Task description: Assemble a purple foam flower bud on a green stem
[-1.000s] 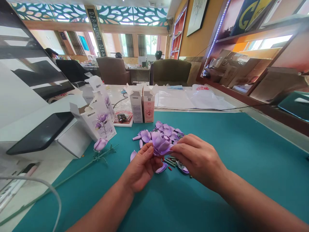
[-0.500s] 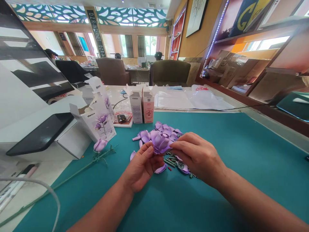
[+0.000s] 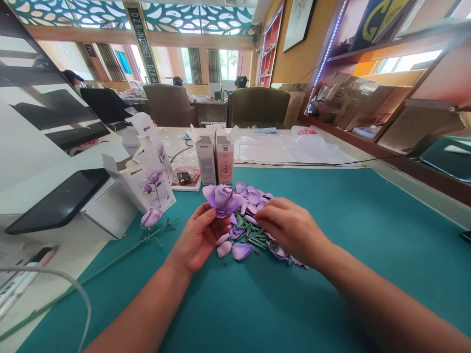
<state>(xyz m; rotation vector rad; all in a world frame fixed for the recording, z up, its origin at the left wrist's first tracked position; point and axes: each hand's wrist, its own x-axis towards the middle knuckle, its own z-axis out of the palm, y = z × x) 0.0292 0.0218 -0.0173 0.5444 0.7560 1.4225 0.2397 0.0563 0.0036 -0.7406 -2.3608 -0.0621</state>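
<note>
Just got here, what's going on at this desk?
A person is working over a teal mat. Their left hand holds an artificial lilac flower head, and their right hand is curled at a pile of loose petals and short green stem pieces. A long-stemmed artificial flower lies to the left, by a flower-printed box.

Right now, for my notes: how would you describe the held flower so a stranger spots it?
On the teal mat, find the lilac petal heap. Beside it, the left hand holds up a purple flower head; unlike the bloom further left, it shows no stem.
</note>
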